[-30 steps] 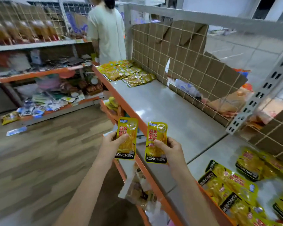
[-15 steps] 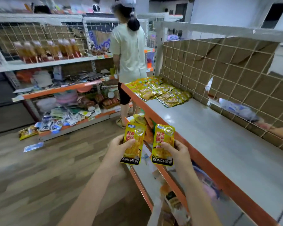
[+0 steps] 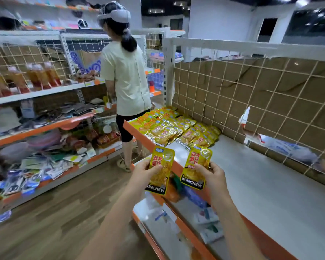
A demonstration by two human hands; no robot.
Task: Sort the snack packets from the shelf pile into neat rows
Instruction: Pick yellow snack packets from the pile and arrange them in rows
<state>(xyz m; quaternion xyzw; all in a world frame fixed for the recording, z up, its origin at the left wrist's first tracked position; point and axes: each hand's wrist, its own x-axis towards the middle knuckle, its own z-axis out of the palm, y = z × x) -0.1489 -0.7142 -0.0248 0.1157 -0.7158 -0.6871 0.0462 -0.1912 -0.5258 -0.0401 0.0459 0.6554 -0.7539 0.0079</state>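
My left hand (image 3: 142,174) grips a yellow KONCHEW snack packet (image 3: 161,170) upright by its left edge. My right hand (image 3: 211,176) grips a second yellow KONCHEW packet (image 3: 195,167) by its right edge. Both packets hang in front of the orange front lip of the grey shelf (image 3: 261,184). Further along that shelf, at its far end, several matching yellow packets (image 3: 174,126) lie in overlapping rows.
A person in a pale shirt (image 3: 125,77) stands in the aisle at the shelf's far end, back turned. A wire grid backed with torn cardboard (image 3: 261,94) closes the shelf's rear. A lower shelf (image 3: 176,218) holds mixed packets. Stocked shelves (image 3: 45,128) line the left.
The view has swung left and moved along the aisle: the rows at the far end are closer, and the pile at the right has left the view. Both hands keep their packets.
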